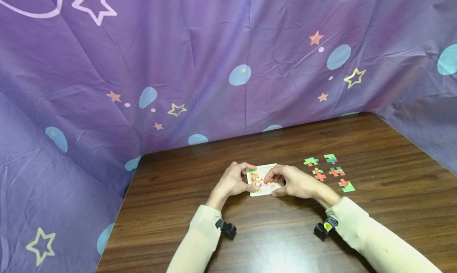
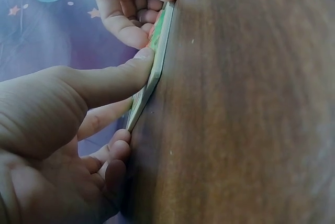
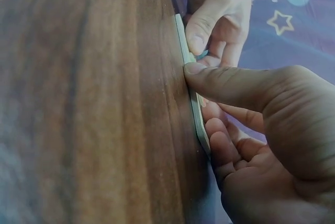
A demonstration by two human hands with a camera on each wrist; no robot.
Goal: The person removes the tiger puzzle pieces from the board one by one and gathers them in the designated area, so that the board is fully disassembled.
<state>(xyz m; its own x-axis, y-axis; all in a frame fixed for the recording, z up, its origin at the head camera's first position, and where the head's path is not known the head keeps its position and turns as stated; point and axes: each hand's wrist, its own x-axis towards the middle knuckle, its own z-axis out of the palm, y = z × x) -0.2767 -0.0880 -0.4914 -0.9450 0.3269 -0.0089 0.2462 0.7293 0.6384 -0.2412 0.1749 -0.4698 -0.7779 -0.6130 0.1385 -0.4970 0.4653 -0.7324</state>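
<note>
Clearly, we have a pale, rimmed puzzle tray (image 1: 265, 168) lying on the wooden table (image 1: 171, 181), between our two hands. Inside it, joined pieces (image 1: 254, 177) printed in green, red and orange fill the left part, while the pale floor shows beyond them toward the far side.

Our left hand (image 1: 232, 181) holds the tray's left end, with the thumb and index finger spread, the thumb on the near rim and the index finger at the far corner. Our right hand (image 1: 290, 181) covers part of the right side: its thumb rests on the near rim and its other fingers curl over the inside. We cannot tell whether those fingertips pinch a piece, because the hand stands in the way.

To the right of the tray, near our right wrist, loose puzzle pieces (image 1: 336, 172) in green, red and blue lie in two rough columns. We wear pale sleeves (image 1: 194, 241) and a black camera (image 1: 226, 228) at each wrist. Behind the table hangs a purple curtain (image 1: 207, 47) printed with stars and blue ovals.
</note>
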